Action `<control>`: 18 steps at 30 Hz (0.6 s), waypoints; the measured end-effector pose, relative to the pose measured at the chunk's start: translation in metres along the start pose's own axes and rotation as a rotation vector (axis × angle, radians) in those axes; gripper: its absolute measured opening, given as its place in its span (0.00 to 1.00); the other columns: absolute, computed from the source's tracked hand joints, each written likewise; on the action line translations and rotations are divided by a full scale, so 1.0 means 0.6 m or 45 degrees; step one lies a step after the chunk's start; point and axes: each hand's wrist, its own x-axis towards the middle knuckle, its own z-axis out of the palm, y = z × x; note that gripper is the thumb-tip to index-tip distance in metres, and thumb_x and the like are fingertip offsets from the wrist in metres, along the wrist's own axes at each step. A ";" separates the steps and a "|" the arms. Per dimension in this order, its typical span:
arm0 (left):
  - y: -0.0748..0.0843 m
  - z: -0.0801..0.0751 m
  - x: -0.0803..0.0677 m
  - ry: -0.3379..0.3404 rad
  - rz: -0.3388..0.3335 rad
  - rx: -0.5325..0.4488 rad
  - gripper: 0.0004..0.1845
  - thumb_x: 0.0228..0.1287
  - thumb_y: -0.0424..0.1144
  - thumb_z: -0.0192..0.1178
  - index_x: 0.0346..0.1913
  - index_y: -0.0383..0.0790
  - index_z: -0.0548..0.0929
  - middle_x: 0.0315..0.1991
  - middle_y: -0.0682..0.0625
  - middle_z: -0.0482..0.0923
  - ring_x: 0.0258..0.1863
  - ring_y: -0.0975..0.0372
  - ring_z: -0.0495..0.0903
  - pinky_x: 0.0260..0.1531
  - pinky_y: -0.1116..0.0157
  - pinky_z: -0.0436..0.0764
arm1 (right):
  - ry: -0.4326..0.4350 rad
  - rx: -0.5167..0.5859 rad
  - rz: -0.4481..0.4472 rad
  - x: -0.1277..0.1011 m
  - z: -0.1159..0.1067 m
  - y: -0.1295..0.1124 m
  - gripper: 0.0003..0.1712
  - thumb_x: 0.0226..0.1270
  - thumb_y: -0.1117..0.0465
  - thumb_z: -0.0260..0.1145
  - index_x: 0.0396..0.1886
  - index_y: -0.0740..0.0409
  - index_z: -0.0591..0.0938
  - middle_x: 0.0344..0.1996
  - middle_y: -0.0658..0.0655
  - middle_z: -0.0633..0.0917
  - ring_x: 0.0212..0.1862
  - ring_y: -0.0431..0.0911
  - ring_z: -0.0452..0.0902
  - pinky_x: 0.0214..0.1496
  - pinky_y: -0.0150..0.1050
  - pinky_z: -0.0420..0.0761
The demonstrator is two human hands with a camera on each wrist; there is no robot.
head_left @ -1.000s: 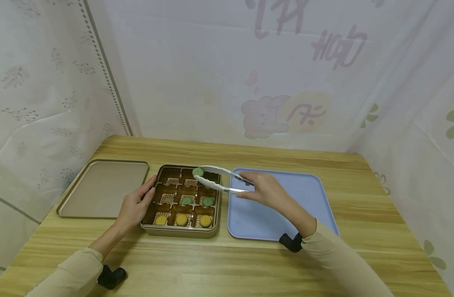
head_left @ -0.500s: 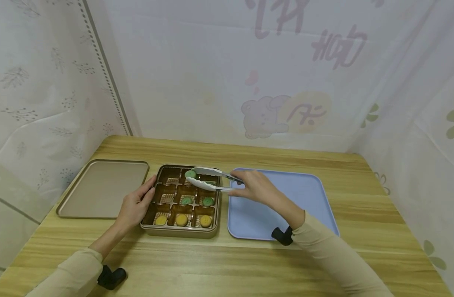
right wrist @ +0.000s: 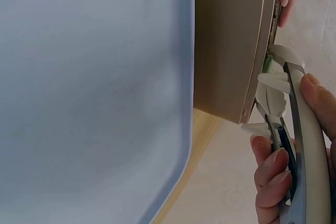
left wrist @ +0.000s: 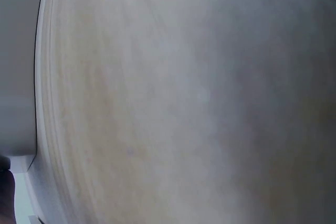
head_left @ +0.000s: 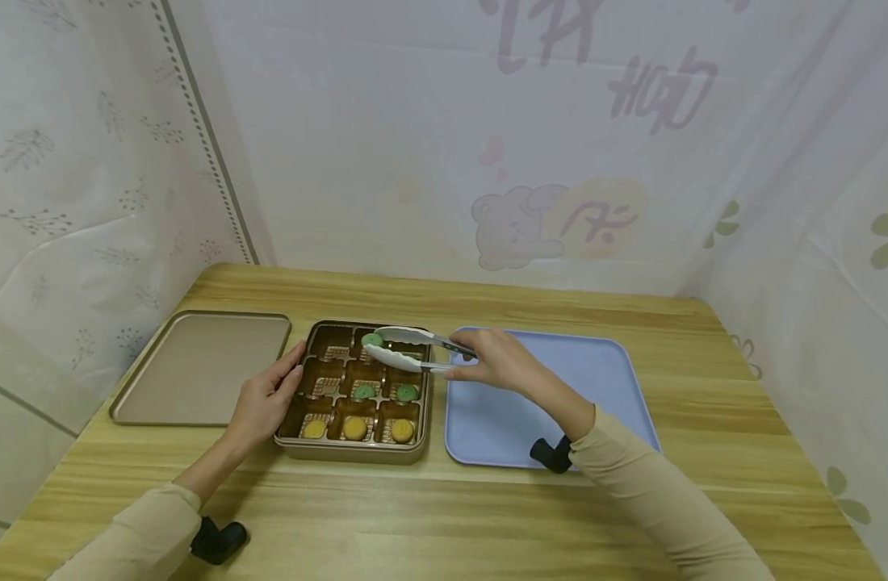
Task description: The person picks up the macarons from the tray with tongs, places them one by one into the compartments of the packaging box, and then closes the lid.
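Note:
My right hand (head_left: 493, 360) holds a pair of metal tongs with white scalloped tips (head_left: 396, 360). Between those tips is a round green cookie (head_left: 372, 340), low over the back middle compartment of a gold box (head_left: 349, 453); the tongs partly cover it. Two other green cookies (head_left: 407, 393) lie in the middle row, in the centre and right compartments. The front row has three yellow cookies (head_left: 354, 428), one in each compartment. My left hand (head_left: 261, 403) rests against the box's left side, fingers and thumb extended along it. In the right wrist view, the tongs (right wrist: 310, 145) reach the box's rim.
A flat gold lid or tray (head_left: 204, 367) lies left of the box. To its right is a light blue tray (head_left: 553, 379), partly under my right forearm. The wooden table (head_left: 386, 516) ends at a printed curtain (head_left: 386, 161) behind.
My right hand has moved left with the tongs, taking the green cookie from above the back divider to low over the back middle compartment. My left hand has stayed at the box.

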 end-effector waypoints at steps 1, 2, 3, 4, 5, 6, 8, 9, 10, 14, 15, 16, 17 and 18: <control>0.000 0.000 0.000 0.001 0.001 -0.001 0.25 0.78 0.38 0.46 0.72 0.31 0.65 0.71 0.34 0.64 0.69 0.39 0.64 0.51 0.95 0.55 | 0.000 -0.002 -0.001 0.000 0.000 0.000 0.32 0.62 0.48 0.71 0.61 0.62 0.79 0.54 0.59 0.85 0.47 0.49 0.85 0.44 0.41 0.83; 0.000 0.000 0.000 0.001 0.001 -0.001 0.25 0.78 0.38 0.46 0.72 0.31 0.65 0.71 0.34 0.64 0.69 0.39 0.64 0.51 0.95 0.55 | -0.002 -0.001 -0.001 0.000 0.000 0.000 0.32 0.62 0.49 0.71 0.61 0.62 0.79 0.55 0.59 0.85 0.47 0.49 0.85 0.43 0.42 0.83; 0.001 0.000 0.000 0.002 0.000 -0.002 0.25 0.78 0.38 0.46 0.72 0.31 0.65 0.71 0.34 0.64 0.69 0.39 0.64 0.51 0.95 0.55 | -0.002 -0.002 -0.006 0.000 -0.001 -0.001 0.32 0.62 0.49 0.71 0.61 0.62 0.79 0.54 0.60 0.85 0.47 0.50 0.85 0.43 0.41 0.83; 0.001 0.000 0.000 0.002 0.002 -0.003 0.25 0.78 0.38 0.46 0.72 0.31 0.65 0.71 0.34 0.64 0.68 0.39 0.64 0.51 0.95 0.55 | -0.003 0.001 -0.008 0.000 -0.001 -0.001 0.32 0.62 0.49 0.71 0.61 0.62 0.79 0.54 0.60 0.85 0.46 0.50 0.85 0.42 0.41 0.82; 0.001 -0.001 0.000 0.000 0.001 -0.004 0.25 0.78 0.38 0.46 0.72 0.31 0.65 0.71 0.34 0.64 0.69 0.39 0.63 0.51 0.95 0.55 | -0.003 0.000 -0.009 0.000 -0.001 -0.001 0.32 0.62 0.49 0.71 0.61 0.62 0.79 0.54 0.60 0.85 0.45 0.50 0.85 0.41 0.40 0.82; 0.001 -0.001 0.001 -0.001 0.000 -0.005 0.25 0.79 0.38 0.46 0.72 0.31 0.64 0.71 0.34 0.64 0.69 0.39 0.63 0.51 0.95 0.55 | -0.002 0.001 -0.011 0.000 -0.001 -0.001 0.32 0.62 0.49 0.71 0.61 0.62 0.79 0.54 0.60 0.85 0.45 0.50 0.85 0.41 0.40 0.82; 0.001 -0.001 0.001 -0.004 0.001 -0.005 0.25 0.79 0.39 0.45 0.72 0.31 0.64 0.71 0.34 0.64 0.69 0.38 0.63 0.52 0.95 0.55 | 0.001 0.005 -0.010 0.000 0.000 -0.001 0.32 0.62 0.49 0.71 0.61 0.62 0.79 0.54 0.60 0.85 0.44 0.50 0.85 0.40 0.39 0.81; 0.001 -0.001 0.001 -0.006 0.002 -0.005 0.25 0.79 0.39 0.45 0.72 0.31 0.64 0.71 0.34 0.63 0.69 0.39 0.63 0.52 0.95 0.55 | 0.008 -0.001 -0.014 0.000 0.001 -0.001 0.32 0.62 0.48 0.71 0.61 0.62 0.79 0.54 0.59 0.85 0.44 0.50 0.85 0.41 0.39 0.81; 0.001 -0.001 0.001 -0.006 0.004 -0.005 0.25 0.79 0.39 0.45 0.72 0.31 0.64 0.71 0.34 0.64 0.68 0.38 0.63 0.52 0.95 0.55 | 0.011 -0.001 -0.015 0.000 0.001 -0.001 0.32 0.62 0.48 0.71 0.61 0.62 0.79 0.52 0.59 0.86 0.43 0.49 0.84 0.40 0.39 0.81; 0.001 0.000 0.000 -0.002 0.015 0.000 0.25 0.79 0.38 0.45 0.72 0.30 0.65 0.71 0.34 0.64 0.68 0.38 0.63 0.52 0.95 0.55 | 0.043 -0.004 -0.036 -0.004 0.005 0.001 0.31 0.61 0.49 0.72 0.58 0.62 0.80 0.47 0.59 0.87 0.41 0.49 0.83 0.40 0.39 0.80; 0.000 0.000 0.000 0.000 0.017 0.000 0.24 0.79 0.38 0.45 0.72 0.30 0.65 0.70 0.34 0.64 0.68 0.38 0.63 0.52 0.95 0.55 | 0.053 -0.011 -0.045 -0.006 0.005 0.003 0.30 0.60 0.49 0.72 0.57 0.62 0.81 0.45 0.58 0.88 0.39 0.48 0.82 0.39 0.39 0.80; 0.000 0.001 0.000 0.003 0.019 0.000 0.24 0.78 0.38 0.46 0.71 0.30 0.65 0.70 0.33 0.65 0.67 0.38 0.63 0.52 0.95 0.55 | 0.062 -0.012 -0.050 -0.008 0.006 0.004 0.29 0.60 0.49 0.73 0.55 0.61 0.81 0.43 0.58 0.88 0.38 0.48 0.81 0.37 0.38 0.78; 0.000 0.001 0.000 0.004 0.022 -0.002 0.24 0.78 0.38 0.46 0.71 0.30 0.65 0.70 0.33 0.64 0.67 0.38 0.63 0.52 0.95 0.55 | 0.074 -0.018 -0.057 -0.011 0.007 0.007 0.27 0.60 0.49 0.73 0.53 0.61 0.82 0.41 0.57 0.87 0.36 0.47 0.80 0.37 0.37 0.77; 0.000 0.001 0.000 0.003 0.022 -0.003 0.24 0.78 0.38 0.46 0.71 0.30 0.65 0.70 0.33 0.64 0.68 0.38 0.63 0.52 0.95 0.55 | 0.083 -0.028 -0.063 -0.014 0.008 0.010 0.25 0.60 0.49 0.73 0.50 0.60 0.82 0.38 0.56 0.87 0.34 0.45 0.78 0.35 0.36 0.75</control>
